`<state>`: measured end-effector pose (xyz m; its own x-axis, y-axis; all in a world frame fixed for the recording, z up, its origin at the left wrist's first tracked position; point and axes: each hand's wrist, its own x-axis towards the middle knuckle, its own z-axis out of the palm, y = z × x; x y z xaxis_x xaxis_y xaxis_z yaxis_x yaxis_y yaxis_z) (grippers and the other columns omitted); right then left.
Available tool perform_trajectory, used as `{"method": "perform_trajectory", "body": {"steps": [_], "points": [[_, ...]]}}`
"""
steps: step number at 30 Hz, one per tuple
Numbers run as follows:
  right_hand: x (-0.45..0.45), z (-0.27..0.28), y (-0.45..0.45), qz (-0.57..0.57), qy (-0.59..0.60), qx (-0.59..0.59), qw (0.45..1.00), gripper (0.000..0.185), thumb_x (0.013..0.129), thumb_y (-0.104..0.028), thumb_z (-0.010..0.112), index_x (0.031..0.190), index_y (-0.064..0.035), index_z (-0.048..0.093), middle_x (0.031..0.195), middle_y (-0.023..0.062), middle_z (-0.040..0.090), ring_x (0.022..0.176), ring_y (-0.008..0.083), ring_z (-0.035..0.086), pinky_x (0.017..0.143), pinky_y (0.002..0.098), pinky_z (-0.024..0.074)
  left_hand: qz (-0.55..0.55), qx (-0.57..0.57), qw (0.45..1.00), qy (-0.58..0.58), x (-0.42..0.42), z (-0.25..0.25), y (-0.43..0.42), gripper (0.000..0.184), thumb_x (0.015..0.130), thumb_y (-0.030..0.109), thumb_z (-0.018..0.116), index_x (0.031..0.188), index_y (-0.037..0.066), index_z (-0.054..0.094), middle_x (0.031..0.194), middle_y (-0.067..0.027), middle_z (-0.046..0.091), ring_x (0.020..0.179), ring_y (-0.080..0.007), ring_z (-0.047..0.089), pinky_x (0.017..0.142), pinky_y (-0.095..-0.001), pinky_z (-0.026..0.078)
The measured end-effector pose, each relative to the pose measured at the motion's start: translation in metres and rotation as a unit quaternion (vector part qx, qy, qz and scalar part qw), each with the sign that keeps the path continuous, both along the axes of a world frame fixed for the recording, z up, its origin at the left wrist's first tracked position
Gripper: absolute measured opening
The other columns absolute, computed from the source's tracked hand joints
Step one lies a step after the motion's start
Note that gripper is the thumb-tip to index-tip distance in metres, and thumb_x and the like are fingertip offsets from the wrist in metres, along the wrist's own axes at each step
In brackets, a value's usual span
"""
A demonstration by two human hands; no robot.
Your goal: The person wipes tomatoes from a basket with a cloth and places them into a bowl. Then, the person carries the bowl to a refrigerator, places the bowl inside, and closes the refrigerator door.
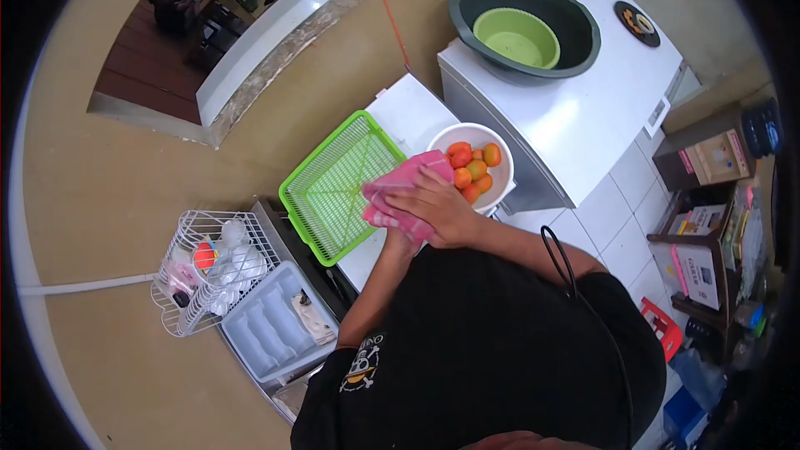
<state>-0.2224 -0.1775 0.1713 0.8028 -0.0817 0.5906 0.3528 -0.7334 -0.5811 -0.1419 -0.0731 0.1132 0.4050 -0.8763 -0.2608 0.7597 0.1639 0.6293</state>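
Note:
A pink checked cloth (408,187) is bunched between my two hands. My right hand (442,212) lies over the top of it, its fingers pressed onto the fabric. Underneath, my left hand (403,242) supports the cloth, and most of its fingers are hidden. Whether anything is wrapped inside cannot be seen. Just beyond my right hand stands a white bowl (506,168) holding several red, orange and greenish tomatoes (476,169). To the left of the cloth sits a bright green plastic basket (337,187) with a slatted bottom.
A dark green basin (575,42) with a lime green bowl (517,37) inside stands on a white surface (533,117), near a dark plate (637,25). At left are a white wire rack (187,283) and a grey cutlery tray (267,325). A red stool (661,329) is at right.

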Motion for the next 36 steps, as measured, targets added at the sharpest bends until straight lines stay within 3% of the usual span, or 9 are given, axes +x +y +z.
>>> {"method": "perform_trajectory", "body": {"steps": [5, 9, 11, 14, 17, 26, 29, 31, 36], "points": [[0.008, -0.008, -0.005, -0.105, -0.041, 0.201, 0.973, 0.042, 0.084, -0.022, 0.048, 0.122, -0.0053, 0.052, 0.125, 0.0127, 0.054, 0.121, 0.036, 0.045, 0.104, 0.0461, 0.0312, 0.097, 0.075, 0.992, 0.006, 0.007, 0.017, -0.005, 0.048, 0.097, 0.045, 0.034, 0.131, 0.012, 0.041, 0.129, -0.0069, 0.048, 0.121, -0.02, 0.046, 0.102, -0.0368, 0.038], [0.003, -0.004, -0.005, -0.039, 0.012, -0.078, 0.996, 0.047, 0.077, -0.013, 0.055, 0.122, -0.0049, 0.052, 0.123, 0.0155, 0.054, 0.116, 0.0332, 0.05, 0.101, 0.0412, 0.0364, 0.091, 0.039, 0.995, -0.002, -0.003, 0.017, 0.006, 0.047, 0.098, 0.04, 0.031, 0.135, 0.011, 0.035, 0.134, -0.0072, 0.043, 0.124, -0.0199, 0.043, 0.104, -0.0371, 0.036], [0.011, -0.021, -0.01, -0.057, 0.022, 0.04, 0.997, 0.049, 0.075, -0.01, 0.054, 0.123, -0.0045, 0.051, 0.123, 0.0151, 0.054, 0.115, 0.0342, 0.051, 0.101, 0.0424, 0.0366, 0.114, 0.08, 0.99, -0.018, 0.01, 0.005, -0.004, 0.042, 0.098, 0.035, 0.034, 0.129, 0.007, 0.041, 0.129, -0.0076, 0.048, 0.119, -0.0215, 0.047, 0.1, -0.0358, 0.04], [0.002, -0.004, -0.01, -0.106, -0.077, 0.089, 0.987, 0.04, 0.082, -0.01, 0.049, 0.121, -0.0044, 0.053, 0.123, 0.015, 0.055, 0.114, 0.0352, 0.051, 0.1, 0.0453, 0.0367, -0.052, -0.199, 0.972, 0.112, 0.032, -0.027, 0.001, 0.04, 0.099, 0.031, 0.032, 0.129, 0.005, 0.041, 0.129, -0.0078, 0.047, 0.117, -0.021, 0.049, 0.099, -0.0354, 0.041], [-0.002, -0.007, -0.011, -0.056, 0.027, -0.089, 0.994, 0.044, 0.077, -0.01, 0.055, 0.121, -0.0048, 0.053, 0.123, 0.0146, 0.054, 0.114, 0.0349, 0.051, 0.097, 0.0444, 0.0379, 0.068, 0.073, 0.994, 0.037, -0.005, 0.029, -0.01, 0.042, 0.098, 0.036, 0.032, 0.129, 0.01, 0.043, 0.127, -0.0077, 0.05, 0.119, -0.0215, 0.048, 0.101, -0.0403, 0.038], [0.0, -0.023, -0.023, -0.094, 0.049, 0.033, 0.994, 0.04, 0.083, -0.015, 0.045, 0.121, -0.0046, 0.054, 0.12, 0.0165, 0.055, 0.114, 0.0362, 0.049, 0.1, 0.0424, 0.034, 0.067, 0.058, 0.996, -0.032, -0.004, 0.019, -0.031, 0.04, 0.097, 0.039, 0.037, 0.125, 0.013, 0.046, 0.121, -0.0049, 0.052, 0.114, -0.0183, 0.049, 0.094, -0.0348, 0.044], [-0.002, -0.014, -0.028, -0.175, -0.013, 0.167, 0.97, 0.035, 0.087, -0.016, 0.042, 0.117, -0.002, 0.055, 0.117, 0.0169, 0.057, 0.109, 0.0378, 0.052, 0.095, 0.0425, 0.0391, -0.179, -0.245, 0.935, 0.183, 0.039, -0.073, -0.023, 0.043, 0.094, 0.039, 0.04, 0.127, 0.011, 0.045, 0.125, -0.0071, 0.051, 0.118, -0.0191, 0.047, 0.098, -0.0354, 0.041], [-0.013, -0.009, -0.015, -0.107, -0.073, 0.046, 0.99, 0.036, 0.085, -0.01, 0.044, 0.118, 0.0002, 0.054, 0.117, 0.018, 0.056, 0.11, 0.0383, 0.052, 0.096, 0.0417, 0.039, 0.039, -0.002, 0.998, 0.039, 0.005, 0.014, -0.036, 0.04, 0.096, 0.041, 0.04, 0.12, 0.009, 0.049, 0.116, -0.0052, 0.054, 0.111, -0.0212, 0.051, 0.093, -0.0384, 0.045], [-0.007, -0.039, -0.028, -0.131, 0.015, 0.14, 0.981, 0.04, 0.083, -0.012, 0.046, 0.121, 0.0014, 0.051, 0.12, 0.0198, 0.055, 0.113, 0.0385, 0.051, 0.099, 0.0435, 0.0363, 0.007, 0.065, 0.997, 0.041, 0.008, 0.002, -0.037, 0.045, 0.096, 0.04, 0.036, 0.129, 0.01, 0.042, 0.128, -0.0064, 0.048, 0.121, -0.0194, 0.046, 0.102, -0.0381, 0.037]]}}
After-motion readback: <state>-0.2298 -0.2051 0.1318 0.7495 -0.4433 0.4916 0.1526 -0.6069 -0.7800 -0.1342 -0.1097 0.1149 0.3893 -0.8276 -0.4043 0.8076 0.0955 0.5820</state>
